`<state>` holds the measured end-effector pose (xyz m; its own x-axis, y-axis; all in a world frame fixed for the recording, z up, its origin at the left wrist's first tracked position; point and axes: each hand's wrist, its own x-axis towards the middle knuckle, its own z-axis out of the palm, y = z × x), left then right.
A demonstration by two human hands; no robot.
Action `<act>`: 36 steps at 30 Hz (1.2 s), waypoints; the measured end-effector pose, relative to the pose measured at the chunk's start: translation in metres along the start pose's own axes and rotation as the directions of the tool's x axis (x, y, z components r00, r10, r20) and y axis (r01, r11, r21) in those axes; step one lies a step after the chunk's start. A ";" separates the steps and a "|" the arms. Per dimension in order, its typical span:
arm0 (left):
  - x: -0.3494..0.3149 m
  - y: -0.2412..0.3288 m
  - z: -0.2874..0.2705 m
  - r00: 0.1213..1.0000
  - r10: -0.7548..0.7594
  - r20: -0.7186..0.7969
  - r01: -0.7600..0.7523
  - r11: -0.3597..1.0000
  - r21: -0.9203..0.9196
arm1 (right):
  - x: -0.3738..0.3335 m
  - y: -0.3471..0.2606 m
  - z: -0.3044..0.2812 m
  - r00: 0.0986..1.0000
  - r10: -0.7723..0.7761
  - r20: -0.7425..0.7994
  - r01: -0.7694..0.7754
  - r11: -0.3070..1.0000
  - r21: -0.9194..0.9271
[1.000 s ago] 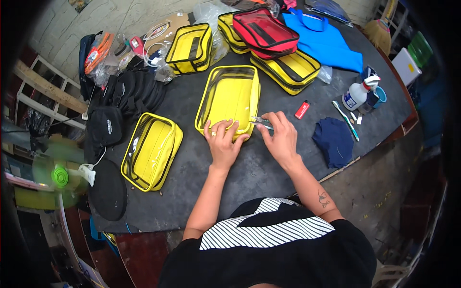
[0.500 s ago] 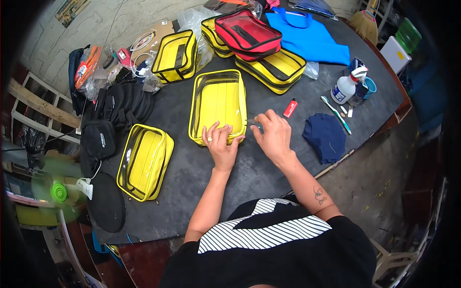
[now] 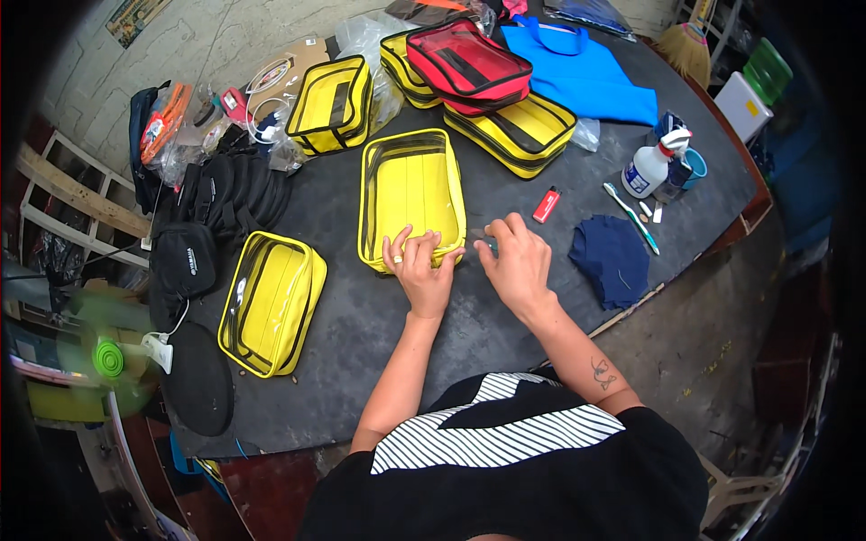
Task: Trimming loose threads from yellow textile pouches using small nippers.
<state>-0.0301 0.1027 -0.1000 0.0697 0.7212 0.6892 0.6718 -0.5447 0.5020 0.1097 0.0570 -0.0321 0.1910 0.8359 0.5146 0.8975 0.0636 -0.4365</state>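
Observation:
In the middle of the table lies a yellow zip case (image 3: 410,185) with a clear top and dark trim. My left hand (image 3: 422,270) grips its near edge, fingers bent over the clear top and thumb at the near right corner. Just right of that corner, my right hand (image 3: 519,261) is closed in a pinch on small thread snips (image 3: 484,242), mostly hidden by the fingers. The snips' tip points toward the case's side; whether it touches cannot be made out. A second yellow case (image 3: 272,305) lies to the left.
Yellow cases and a red case (image 3: 469,63) are stacked at the back, beside a blue bag (image 3: 582,68). On the right are a red lighter (image 3: 547,205), navy cloth (image 3: 611,260), toothbrush (image 3: 631,216) and spray bottle (image 3: 647,169). Black pouches (image 3: 185,260) and a spinning fan (image 3: 110,359) stand left.
The yellow case under my left hand has turned slightly and shifted a little right. My right hand has moved slightly right and down, and the snips' tip sits farther from the case's side.

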 end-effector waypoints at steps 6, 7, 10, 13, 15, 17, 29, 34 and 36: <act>0.000 0.002 0.000 1.000 -0.003 0.004 0.003 1.000 0.009 | 0.000 -0.002 0.000 0.999 -0.029 -0.018 0.029 0.999 -0.019; -0.001 0.002 0.001 1.000 -0.007 0.002 0.007 1.000 0.011 | -0.002 -0.004 0.000 0.999 -0.046 -0.021 0.045 0.998 -0.041; -0.002 0.001 0.000 1.000 -0.012 0.004 0.012 1.000 0.018 | -0.010 -0.008 0.004 0.999 -0.047 0.012 0.047 0.996 -0.079; 0.006 0.007 -0.008 1.000 0.010 0.023 -0.010 1.000 -0.015 | -0.015 -0.003 -0.001 0.998 -0.015 0.063 0.012 0.998 0.056; 0.008 0.010 -0.019 0.999 0.025 0.033 -0.023 0.999 -0.040 | -0.015 0.000 -0.009 0.999 0.025 0.042 -0.029 0.994 0.108; 0.006 0.005 -0.034 0.990 -0.030 -0.141 0.007 0.988 -0.157 | -0.013 0.015 -0.016 0.996 0.081 -0.026 -0.075 0.982 0.174; 0.000 -0.010 -0.051 0.600 -0.626 0.498 0.754 0.650 -0.092 | -0.092 0.096 -0.003 0.993 0.119 -0.006 -0.115 0.971 0.209; 0.003 -0.012 -0.047 0.732 -0.653 0.197 0.649 0.755 0.092 | -0.096 0.102 -0.003 0.991 0.133 0.011 -0.131 0.959 0.252; 0.000 -0.021 -0.055 0.697 -0.698 0.162 0.710 0.704 -0.019 | -0.096 0.103 0.001 0.994 0.104 0.014 -0.104 0.957 0.269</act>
<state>-0.0844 0.0905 -0.0815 -0.3011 0.9525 0.0454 0.5082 0.1201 0.8528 0.1829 -0.0159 -0.1274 0.2778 0.8458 0.4555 0.7322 0.1205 -0.6703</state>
